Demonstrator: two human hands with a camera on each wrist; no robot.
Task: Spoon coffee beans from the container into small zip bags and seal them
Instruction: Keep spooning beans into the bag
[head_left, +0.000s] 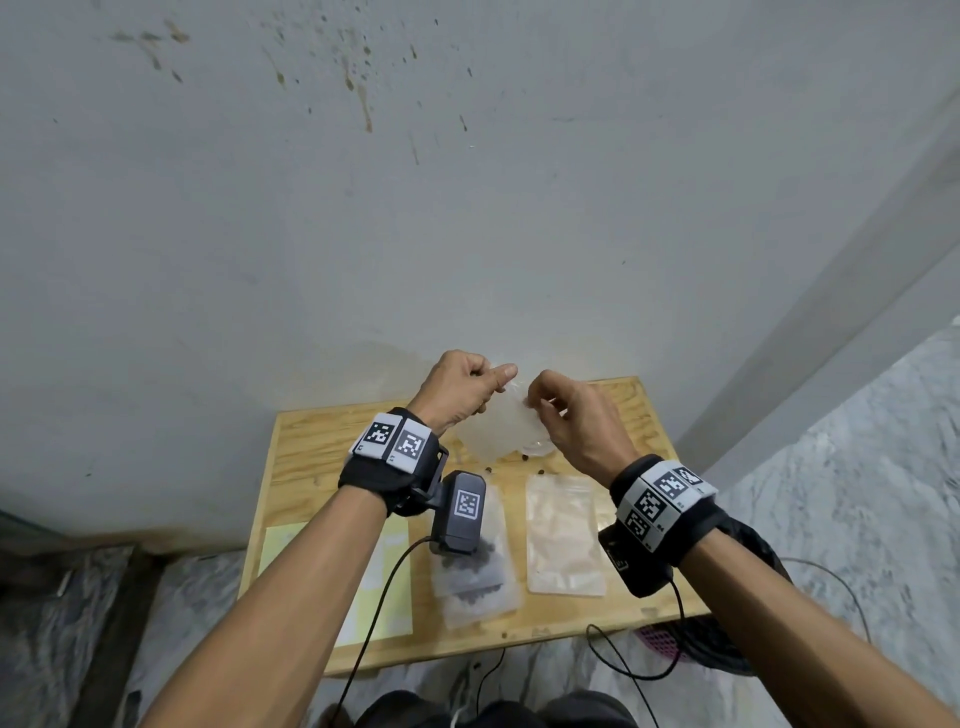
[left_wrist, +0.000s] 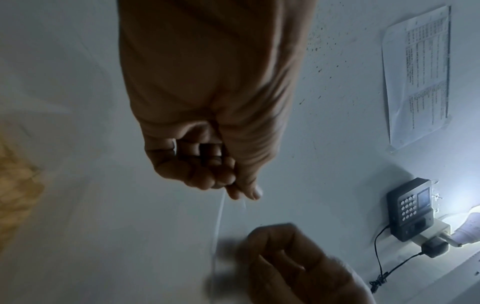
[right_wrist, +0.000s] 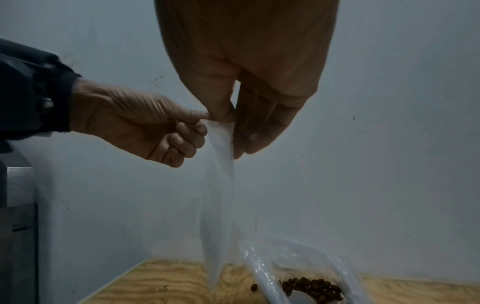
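Observation:
Above the back of the wooden table (head_left: 639, 415) both hands hold one empty clear zip bag (head_left: 493, 428) by its top edge. My left hand (head_left: 496, 376) pinches the top between thumb and curled fingers. My right hand (head_left: 535, 397) pinches the same edge just to the right. In the right wrist view the bag (right_wrist: 221, 195) hangs down limp from my right hand (right_wrist: 235, 131) and left hand (right_wrist: 203, 123). Below it lies a clear plastic container (right_wrist: 262, 265) with coffee beans (right_wrist: 311, 287) inside. No spoon is in view.
Filled bean bags (head_left: 478, 582) lie at the table's front middle, a stack of empty bags (head_left: 563, 535) to their right, a yellow sheet (head_left: 387, 571) to the left. Loose beans (head_left: 524, 457) are scattered. The grey wall (head_left: 467, 208) stands directly behind; cables (head_left: 628, 660) hang off the front.

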